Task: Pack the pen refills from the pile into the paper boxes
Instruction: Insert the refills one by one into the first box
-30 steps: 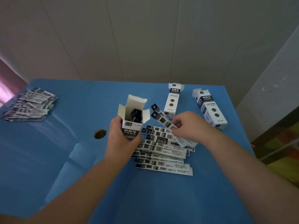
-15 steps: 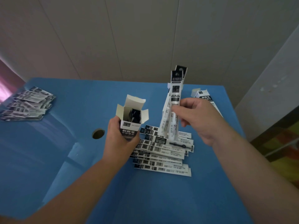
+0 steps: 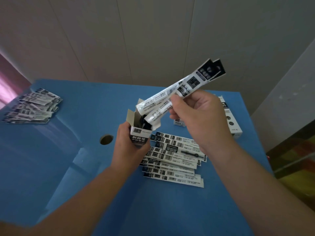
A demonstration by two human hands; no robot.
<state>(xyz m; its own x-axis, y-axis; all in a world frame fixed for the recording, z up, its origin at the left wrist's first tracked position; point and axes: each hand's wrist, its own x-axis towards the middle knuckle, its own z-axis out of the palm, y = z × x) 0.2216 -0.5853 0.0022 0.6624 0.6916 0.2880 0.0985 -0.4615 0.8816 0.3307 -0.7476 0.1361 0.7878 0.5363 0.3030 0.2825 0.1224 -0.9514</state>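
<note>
1. many pen refills [image 3: 172, 160] lie unpacked in the pile on the blue table [image 3: 162, 210].
2. left hand [image 3: 130, 150] grips the open paper box [image 3: 142, 132], partly filled.
3. right hand [image 3: 196, 120] pinches two refills [image 3: 177, 92], tips entering it.
4. far boxes [image 3: 231, 120] look packed; another pile [image 3: 32, 106] waits.

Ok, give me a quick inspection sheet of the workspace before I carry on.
Surface: blue table with a round hole.
Job's things: open paper box; held refill packets, lower ends at the box mouth; refill pile beside it.
Clutter: second refill stack far left; more boxes behind the right hand.
Hands: left hand grips the box; right hand pinches the packets.
Cables: nothing seen.
Surroundings: pale panelled wall.
</note>
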